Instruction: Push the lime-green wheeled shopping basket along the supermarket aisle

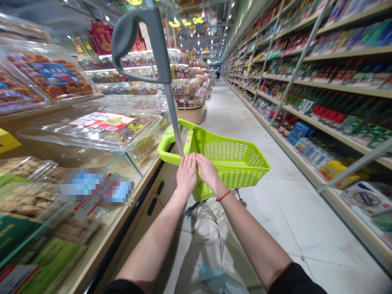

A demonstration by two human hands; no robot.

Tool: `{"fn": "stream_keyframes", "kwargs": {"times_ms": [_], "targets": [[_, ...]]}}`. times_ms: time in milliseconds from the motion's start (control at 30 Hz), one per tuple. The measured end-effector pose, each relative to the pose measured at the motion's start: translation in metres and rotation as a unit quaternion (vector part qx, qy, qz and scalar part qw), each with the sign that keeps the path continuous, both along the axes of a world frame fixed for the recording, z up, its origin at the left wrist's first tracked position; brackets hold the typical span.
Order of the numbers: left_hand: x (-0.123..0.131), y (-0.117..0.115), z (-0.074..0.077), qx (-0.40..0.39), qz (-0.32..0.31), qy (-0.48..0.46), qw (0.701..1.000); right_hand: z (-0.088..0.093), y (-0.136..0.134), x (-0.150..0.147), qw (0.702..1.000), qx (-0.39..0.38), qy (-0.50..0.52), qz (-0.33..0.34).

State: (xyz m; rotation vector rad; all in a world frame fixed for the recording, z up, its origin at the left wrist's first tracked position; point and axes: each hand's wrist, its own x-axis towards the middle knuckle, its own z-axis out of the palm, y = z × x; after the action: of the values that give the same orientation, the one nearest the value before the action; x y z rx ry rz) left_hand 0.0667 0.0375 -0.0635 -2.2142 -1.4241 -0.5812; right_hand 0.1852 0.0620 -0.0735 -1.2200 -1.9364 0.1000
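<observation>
A lime-green wheeled shopping basket (232, 157) stands on the aisle floor in front of me. Its metal pole rises to a grey handle (137, 41) at the top of the view. My left hand (186, 173) and my right hand (207, 170) lie side by side on the basket's near rim, just below the foot of the pole. The fingers of both are stretched out flat, pointing away from me, and hold nothing. A red string circles my right wrist. The inside of the basket shows no goods.
A glass-topped counter (101, 134) with packed pastries and snacks runs along my left. Stocked shelves (321, 94) line the right side. A tiled aisle (275, 196) stretches ahead between them. My light trousers and a blue face mask (220, 281) show below.
</observation>
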Motion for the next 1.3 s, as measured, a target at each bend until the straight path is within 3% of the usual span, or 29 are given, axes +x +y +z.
{"fn": "stream_keyframes", "kwargs": {"times_ms": [200,467,600,833,967,1100,1300], "targets": [[-0.001,-0.002,-0.002,0.006,-0.004,-0.014,1.000,-0.023,-0.009,0.024,0.999,0.022,-0.011,-0.022],[-0.004,0.000,-0.003,0.013,-0.017,-0.024,0.999,-0.056,-0.014,0.092,0.993,0.005,-0.020,-0.117],[0.005,-0.005,-0.003,0.012,0.004,-0.031,0.999,-0.053,-0.012,0.097,0.990,-0.012,-0.015,-0.140],[0.020,-0.006,-0.008,-0.005,-0.040,0.008,0.999,-0.028,-0.009,0.053,0.996,-0.011,-0.039,-0.081],[0.019,-0.006,-0.009,-0.015,-0.047,0.023,0.999,-0.026,-0.011,0.044,0.996,-0.008,-0.060,-0.067],[0.018,-0.006,-0.009,-0.013,-0.050,0.016,0.999,-0.033,-0.013,0.058,0.997,-0.002,-0.050,-0.064],[0.013,-0.002,-0.010,0.002,-0.066,0.012,0.998,-0.045,-0.016,0.103,0.991,-0.036,-0.075,-0.103]]}}
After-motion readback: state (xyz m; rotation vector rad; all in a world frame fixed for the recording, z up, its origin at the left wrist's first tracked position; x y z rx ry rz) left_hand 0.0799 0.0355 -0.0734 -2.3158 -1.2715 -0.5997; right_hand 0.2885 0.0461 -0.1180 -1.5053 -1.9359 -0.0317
